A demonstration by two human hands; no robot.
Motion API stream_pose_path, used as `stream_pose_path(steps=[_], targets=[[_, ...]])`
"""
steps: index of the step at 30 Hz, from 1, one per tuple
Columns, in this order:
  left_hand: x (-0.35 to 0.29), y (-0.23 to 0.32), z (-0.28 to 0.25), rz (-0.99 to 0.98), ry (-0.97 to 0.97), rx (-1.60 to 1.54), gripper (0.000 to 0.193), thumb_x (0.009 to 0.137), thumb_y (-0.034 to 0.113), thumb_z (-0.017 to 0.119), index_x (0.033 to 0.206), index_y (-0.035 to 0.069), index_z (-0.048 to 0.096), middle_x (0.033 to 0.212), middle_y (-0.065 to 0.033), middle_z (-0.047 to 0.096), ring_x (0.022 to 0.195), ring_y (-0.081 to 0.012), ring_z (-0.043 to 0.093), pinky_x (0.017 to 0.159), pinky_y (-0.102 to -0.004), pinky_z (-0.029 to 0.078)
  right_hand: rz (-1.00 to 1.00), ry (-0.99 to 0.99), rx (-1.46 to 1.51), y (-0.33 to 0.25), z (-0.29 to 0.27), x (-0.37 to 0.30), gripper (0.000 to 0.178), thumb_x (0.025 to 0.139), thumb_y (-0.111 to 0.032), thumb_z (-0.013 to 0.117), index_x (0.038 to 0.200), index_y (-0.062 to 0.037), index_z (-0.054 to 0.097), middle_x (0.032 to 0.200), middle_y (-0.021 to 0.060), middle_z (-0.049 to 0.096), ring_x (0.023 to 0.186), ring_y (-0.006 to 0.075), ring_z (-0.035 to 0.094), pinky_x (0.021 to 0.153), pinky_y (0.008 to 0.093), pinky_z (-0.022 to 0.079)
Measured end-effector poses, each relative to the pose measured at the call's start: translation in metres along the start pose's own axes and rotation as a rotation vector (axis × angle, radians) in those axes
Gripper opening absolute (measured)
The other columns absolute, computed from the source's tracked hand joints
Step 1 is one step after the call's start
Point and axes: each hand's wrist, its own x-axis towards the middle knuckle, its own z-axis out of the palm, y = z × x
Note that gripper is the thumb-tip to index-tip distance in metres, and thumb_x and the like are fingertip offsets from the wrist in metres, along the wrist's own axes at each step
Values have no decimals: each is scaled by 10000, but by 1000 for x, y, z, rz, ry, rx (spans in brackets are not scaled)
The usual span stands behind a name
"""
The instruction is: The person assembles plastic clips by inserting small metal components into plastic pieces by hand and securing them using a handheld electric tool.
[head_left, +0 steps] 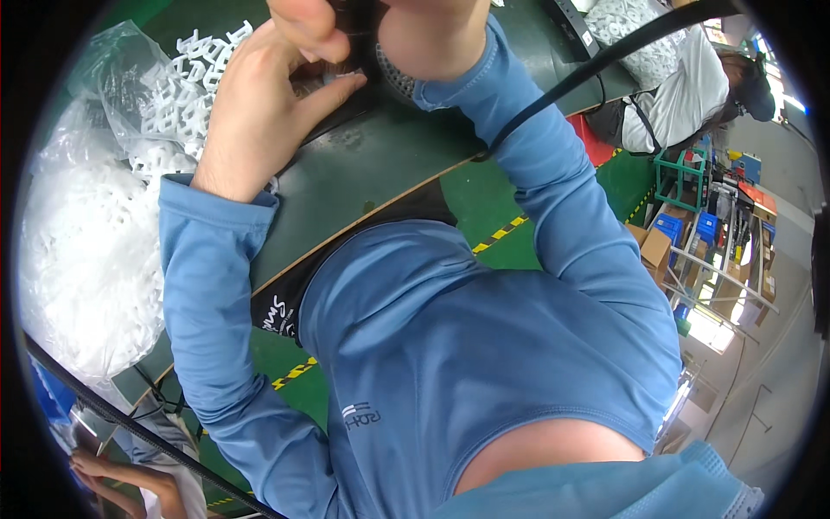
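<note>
My left hand (264, 99) rests over the dark green table, thumb stretched to the right and its other fingers partly hidden. A small pale piece (329, 78) shows by the thumb; I cannot make out its kind. At the top edge my right hand (428, 35) is bent over toward the left one, its fingers curled at a dark, rounded thing (356, 19) that is mostly cut off. A grey, mesh-textured thing (395, 73) sits beside the right wrist. Left of my left hand lie many small white plastic parts (177, 108), spilling from a clear bag.
A large clear bag (91, 251) full of white parts fills the left of the table (372, 160). Another such bag (635, 39) and a black box (566, 26) lie at the upper right. Black cables cross the view. Co-workers (692, 91) sit on both sides; shelves stand right.
</note>
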Motion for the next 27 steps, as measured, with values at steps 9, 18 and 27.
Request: stream_pose_path(steps=[9,18,27], targets=[[0,1,1,-28,-40,4,278,760,156,855,950,13,711,855,-99,642,803,-279,618,730,-389,516,405,342,1258,-18,6,-8,1000,749,-758,765,1230,77,496,706,93,572,531,93,512,481,193,406],[5,7,-3,-63,-27,18,248,737,147,863,909,36,722,814,-81,635,795,-286,604,725,-395,500,490,188,1463,-12,-8,-6,998,700,-541,926,1311,85,445,809,100,608,658,99,562,595,212,430],[11,13,1,-71,-11,-10,271,728,116,876,897,21,687,825,-104,620,785,-305,610,688,-391,493,505,432,1215,-16,-11,-9,731,731,-330,923,1218,96,584,930,109,676,764,144,657,700,268,532]])
